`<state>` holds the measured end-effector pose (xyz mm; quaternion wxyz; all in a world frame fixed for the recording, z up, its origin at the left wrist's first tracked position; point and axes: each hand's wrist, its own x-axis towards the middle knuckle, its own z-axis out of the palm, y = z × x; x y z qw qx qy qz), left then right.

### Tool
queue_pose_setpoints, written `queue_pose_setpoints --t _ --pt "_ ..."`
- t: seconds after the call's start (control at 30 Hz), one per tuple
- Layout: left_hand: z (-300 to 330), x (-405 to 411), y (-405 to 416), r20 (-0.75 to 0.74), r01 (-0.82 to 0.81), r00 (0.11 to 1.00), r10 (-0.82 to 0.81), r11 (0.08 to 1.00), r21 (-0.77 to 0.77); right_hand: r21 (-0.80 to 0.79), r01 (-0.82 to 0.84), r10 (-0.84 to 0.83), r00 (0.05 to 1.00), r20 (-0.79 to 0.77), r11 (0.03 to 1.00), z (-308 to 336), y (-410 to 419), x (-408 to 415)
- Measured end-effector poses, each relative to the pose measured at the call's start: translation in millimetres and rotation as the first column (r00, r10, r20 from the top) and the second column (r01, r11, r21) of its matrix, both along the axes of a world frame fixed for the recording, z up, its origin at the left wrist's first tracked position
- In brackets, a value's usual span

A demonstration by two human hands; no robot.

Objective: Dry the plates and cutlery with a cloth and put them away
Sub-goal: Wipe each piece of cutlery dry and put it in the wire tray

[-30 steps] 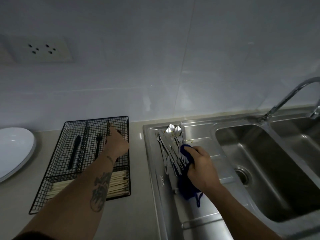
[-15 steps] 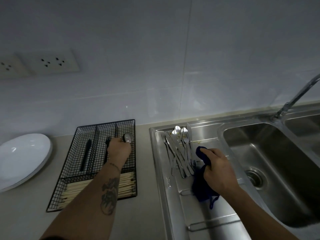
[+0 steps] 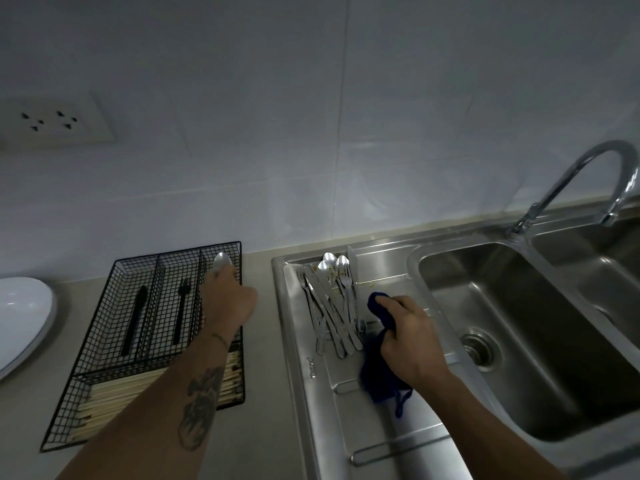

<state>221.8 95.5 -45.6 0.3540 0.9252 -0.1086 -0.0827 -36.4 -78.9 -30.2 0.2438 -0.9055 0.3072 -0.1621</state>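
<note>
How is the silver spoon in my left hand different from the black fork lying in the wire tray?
The silver metal spoon is shiny, with a rounded bowl; the black fork is matte, with tines. The spoon is held by the left hand over the black wire tray's rightmost long compartment; the fork lies untouched in the middle one. Both point toward the wall.

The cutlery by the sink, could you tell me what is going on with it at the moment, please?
A person is drying cutlery and putting it away. The left hand holds a spoon over the right-hand compartment of the black wire tray on the counter. The right hand grips a blue cloth on the steel draining board, beside a pile of spoons, forks and knives not yet put away. A white plate sits at far left.
</note>
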Motion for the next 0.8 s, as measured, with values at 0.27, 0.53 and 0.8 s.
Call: queue_pose_setpoints --t 0.27,0.53,0.8 --pt "13 -25 -86 0.109 0.384 0.918 -0.38 0.923 -0.011 -0.012 0.006 -0.007 0.999 -0.043 1.0 -7 -10 0" --pt "-4 -16 -144 0.041 0.417 0.901 -0.432 0.887 0.197 -0.003 -0.057 0.056 0.993 -0.105 0.998 -28 -27 -16" --pt "-5 3 -163 -0.046 0.405 0.913 -0.404 0.892 0.203 0.066 -0.065 0.072 0.991 -0.11 0.996 -43 -41 -19"
